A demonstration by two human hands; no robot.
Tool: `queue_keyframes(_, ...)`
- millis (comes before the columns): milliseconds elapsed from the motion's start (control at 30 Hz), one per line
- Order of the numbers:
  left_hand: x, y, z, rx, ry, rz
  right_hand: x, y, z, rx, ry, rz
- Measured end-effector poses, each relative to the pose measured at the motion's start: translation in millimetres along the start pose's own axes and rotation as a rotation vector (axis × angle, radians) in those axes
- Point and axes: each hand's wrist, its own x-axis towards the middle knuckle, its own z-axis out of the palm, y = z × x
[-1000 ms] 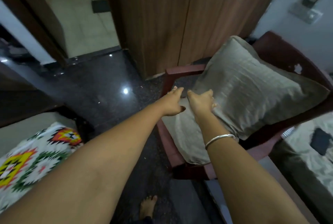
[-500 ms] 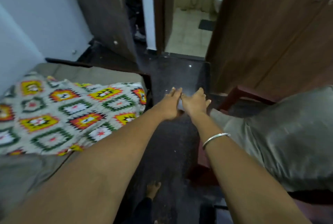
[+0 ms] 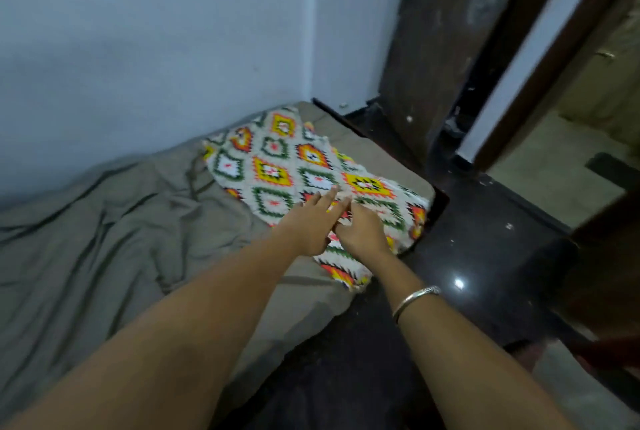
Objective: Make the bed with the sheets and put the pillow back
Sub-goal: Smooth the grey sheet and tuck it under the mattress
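over the patterned cloth (image 3: 277,166) at the corner of the bed (image 3: 104,221), the left hand (image 3: 308,227) has straight, spread fingers; whether the right hand (image 3: 362,234) pinches anything cannot be told.

Matt crumpled grey-brown cloth bed sheet (image 3: 104,239), patterned woven-look cloth (image 3: 311,173), glossy dark stone floor (image 3: 478,256), shiny metal bangle (image 3: 415,298), matt painted wall (image 3: 156,48)

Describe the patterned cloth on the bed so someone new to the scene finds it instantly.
Find the bed against the pale blue wall, covered in rumpled grey fabric. At its end by the dark floor lies the patterned cloth. It alone is white with bright green, orange and yellow diamonds.
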Motion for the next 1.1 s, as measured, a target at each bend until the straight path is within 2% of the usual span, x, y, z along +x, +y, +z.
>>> queue_keyframes(67,-34.5,-42.6,2.5,0.05,-0.014,-0.07,-2.4,-35.7,27.0,-0.047,-0.072,-0.112)
queue_keyframes(467,-302.9,-275.1,34.1,-0.11,-0.021,-0.633,-55.1,-294.8,242.5,-0.172,-0.44,-0.59)
queue_keyframes(633,-416.7,-347.9,49.3,-0.295,0.034,-0.848,-102.1,-385.7,343.9,-0.131,-0.607,-0.664)
queue_keyframes(833,-518.4,-384.2,76.3,-0.398,0.103,-1.097,-143.2,-434.5,425.4,-0.267,-0.799,-0.736)
queue_keyframes(1100,-604.0,-375.1,144.3,-0.618,0.186,-1.401,-184.8,-469.7,526.3,-0.423,-1.021,-0.914)
